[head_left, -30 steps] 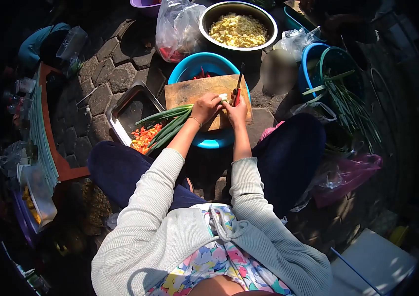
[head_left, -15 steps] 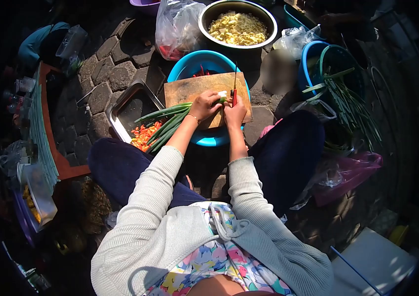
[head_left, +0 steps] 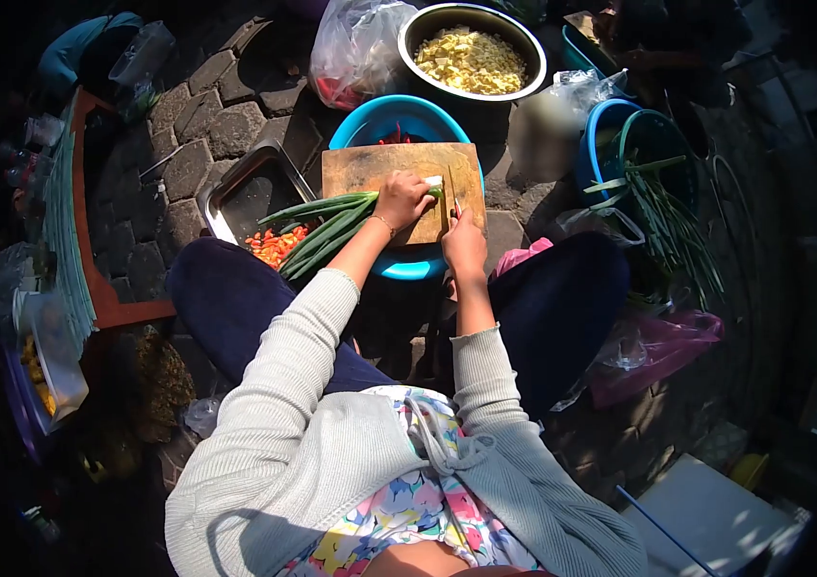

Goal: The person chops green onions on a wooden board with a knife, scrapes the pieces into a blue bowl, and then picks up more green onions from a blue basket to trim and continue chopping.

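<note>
My left hand (head_left: 402,200) is closed around a bunch of green onions (head_left: 331,228), pressing it on the wooden cutting board (head_left: 360,169). The white ends stick out past my fingers; the green leaves trail left over my forearm's far side. My right hand (head_left: 464,242) grips a knife (head_left: 457,205) just right of the white ends, blade pointing away from me. The board rests across a blue basin (head_left: 408,113) that holds red chillies (head_left: 395,137). Left of it, a metal tray (head_left: 218,217) contains chopped orange-red pieces (head_left: 276,246).
Beyond the basin are a plastic bag (head_left: 358,48) and a metal bowl (head_left: 535,69) of yellow pieces. Blue tubs (head_left: 589,144) with long green leaves (head_left: 668,216) and a pink bag (head_left: 663,351) lie right. A leaf-covered red-brown stand (head_left: 81,212) is left; a person (head_left: 86,46) is at upper left.
My right hand has moved slightly down, and the knife blade now lies lower over the board. The board sits a little further left in view.
</note>
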The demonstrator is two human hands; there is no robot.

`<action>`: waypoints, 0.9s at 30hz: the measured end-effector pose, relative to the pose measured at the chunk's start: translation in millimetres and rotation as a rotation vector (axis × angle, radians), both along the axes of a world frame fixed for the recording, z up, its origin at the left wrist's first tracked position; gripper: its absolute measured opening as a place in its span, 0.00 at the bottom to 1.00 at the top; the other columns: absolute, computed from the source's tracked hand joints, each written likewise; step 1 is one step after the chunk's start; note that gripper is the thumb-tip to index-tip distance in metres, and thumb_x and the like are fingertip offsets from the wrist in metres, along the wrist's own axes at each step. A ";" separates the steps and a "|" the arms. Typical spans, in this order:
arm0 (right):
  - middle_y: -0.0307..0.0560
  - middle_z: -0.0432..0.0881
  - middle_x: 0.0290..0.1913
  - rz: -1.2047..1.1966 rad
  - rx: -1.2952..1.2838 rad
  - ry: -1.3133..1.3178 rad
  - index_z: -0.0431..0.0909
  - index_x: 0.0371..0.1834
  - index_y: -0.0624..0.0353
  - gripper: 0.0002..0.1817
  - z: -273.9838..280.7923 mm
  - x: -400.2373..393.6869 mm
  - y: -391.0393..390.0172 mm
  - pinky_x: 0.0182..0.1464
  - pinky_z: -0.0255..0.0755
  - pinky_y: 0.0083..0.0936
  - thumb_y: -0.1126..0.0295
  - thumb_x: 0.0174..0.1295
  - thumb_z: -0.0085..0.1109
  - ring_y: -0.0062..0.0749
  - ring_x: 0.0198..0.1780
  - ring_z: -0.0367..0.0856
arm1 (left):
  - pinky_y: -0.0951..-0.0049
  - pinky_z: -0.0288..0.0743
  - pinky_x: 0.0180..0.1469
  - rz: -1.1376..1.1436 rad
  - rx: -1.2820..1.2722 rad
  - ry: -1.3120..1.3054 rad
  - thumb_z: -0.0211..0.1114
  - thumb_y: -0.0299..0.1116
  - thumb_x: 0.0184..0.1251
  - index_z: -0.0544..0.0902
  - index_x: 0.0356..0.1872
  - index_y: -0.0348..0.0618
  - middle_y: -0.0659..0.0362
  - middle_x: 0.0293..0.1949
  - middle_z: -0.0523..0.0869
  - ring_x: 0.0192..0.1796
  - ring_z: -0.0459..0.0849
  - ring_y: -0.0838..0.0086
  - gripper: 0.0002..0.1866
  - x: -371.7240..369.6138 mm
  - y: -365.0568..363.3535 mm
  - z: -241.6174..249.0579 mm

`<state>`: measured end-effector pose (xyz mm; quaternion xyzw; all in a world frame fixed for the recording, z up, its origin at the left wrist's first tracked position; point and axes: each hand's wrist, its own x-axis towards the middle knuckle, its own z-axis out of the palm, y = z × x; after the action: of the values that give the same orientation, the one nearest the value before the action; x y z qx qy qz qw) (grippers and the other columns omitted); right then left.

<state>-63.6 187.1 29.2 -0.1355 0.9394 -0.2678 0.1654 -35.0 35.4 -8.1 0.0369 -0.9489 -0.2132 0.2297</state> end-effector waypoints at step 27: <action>0.65 0.79 0.31 0.118 0.104 0.020 0.63 0.41 0.58 0.09 11.0 18.9 2.5 0.38 0.69 0.52 0.64 0.65 0.40 0.61 0.37 0.78 | 0.68 0.75 0.38 -0.015 0.058 0.120 0.68 0.35 0.48 0.81 0.27 0.41 0.58 0.30 0.82 0.36 0.81 0.64 0.09 1.0 -2.6 -17.0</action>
<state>-44.6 189.6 40.1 -0.1844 0.9441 -0.2073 0.1783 -34.0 32.8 -25.1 0.0236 -0.9271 -0.2440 0.2836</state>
